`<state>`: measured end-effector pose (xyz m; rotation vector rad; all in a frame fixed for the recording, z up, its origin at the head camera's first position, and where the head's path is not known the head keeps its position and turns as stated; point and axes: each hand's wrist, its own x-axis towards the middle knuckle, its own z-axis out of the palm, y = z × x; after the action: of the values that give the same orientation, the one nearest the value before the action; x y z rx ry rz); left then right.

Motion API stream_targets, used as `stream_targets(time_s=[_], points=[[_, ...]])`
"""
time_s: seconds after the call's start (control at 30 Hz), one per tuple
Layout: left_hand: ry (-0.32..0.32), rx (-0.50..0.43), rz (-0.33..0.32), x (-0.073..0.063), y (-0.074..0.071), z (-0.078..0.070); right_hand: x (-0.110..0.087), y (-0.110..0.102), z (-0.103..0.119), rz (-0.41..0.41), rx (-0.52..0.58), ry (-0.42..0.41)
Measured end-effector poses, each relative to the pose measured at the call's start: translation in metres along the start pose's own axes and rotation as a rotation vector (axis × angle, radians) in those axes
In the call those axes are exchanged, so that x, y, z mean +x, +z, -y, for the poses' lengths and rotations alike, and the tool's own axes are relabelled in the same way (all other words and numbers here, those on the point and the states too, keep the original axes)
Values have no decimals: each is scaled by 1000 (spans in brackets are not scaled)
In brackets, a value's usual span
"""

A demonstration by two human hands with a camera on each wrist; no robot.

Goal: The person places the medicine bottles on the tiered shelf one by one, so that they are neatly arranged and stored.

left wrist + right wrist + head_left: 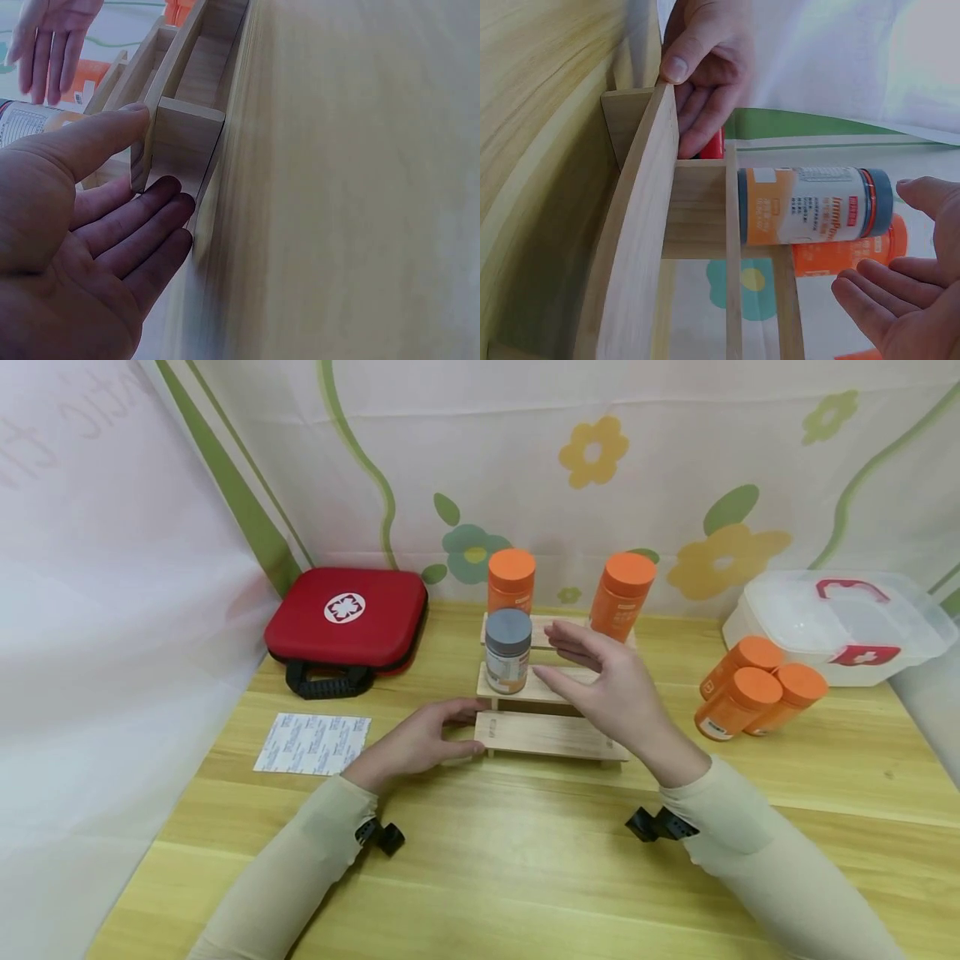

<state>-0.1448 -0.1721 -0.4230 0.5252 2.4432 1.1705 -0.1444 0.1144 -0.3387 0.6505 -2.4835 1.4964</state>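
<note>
A three-step wooden rack [553, 735] stands on the table. My left hand [418, 740] grips the left end of its lowest step, the thumb at the front edge and the fingers at the end, as the right wrist view shows. On the middle step, at its left, stands a supplement jar [507, 653] with a grey lid and a white-and-orange label. My right hand [613, 689] hovers above the rack, right of the jar, fingers extended and apart from it. Two orange bottles stand on the top step: a left one [512, 578] behind the jar and a right one [622, 597].
Several orange bottles [738, 703] stand grouped at the right, before a white translucent first-aid box [810, 618]. To the left lie a red first-aid case [375, 627] and a printed white packet [313, 744]. A flowered curtain [510, 468] hangs behind the table.
</note>
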Motion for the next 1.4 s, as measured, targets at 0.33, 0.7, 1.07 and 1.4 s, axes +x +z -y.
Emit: stream_targets(time_s=[0.33, 0.7, 1.07, 1.4], points=[[-8, -4, 3, 0, 0, 1, -33, -30, -7, -104, -121, -100], [-3, 4, 1, 1, -1, 0, -58, -53, -20, -191, -119, -112], [12, 4, -5, -1, 0, -1, -72, -68, -25, -237, -148, -119], [18, 18, -9, -1, 0, -2, -86, -83, -27, -254, -142, -68]])
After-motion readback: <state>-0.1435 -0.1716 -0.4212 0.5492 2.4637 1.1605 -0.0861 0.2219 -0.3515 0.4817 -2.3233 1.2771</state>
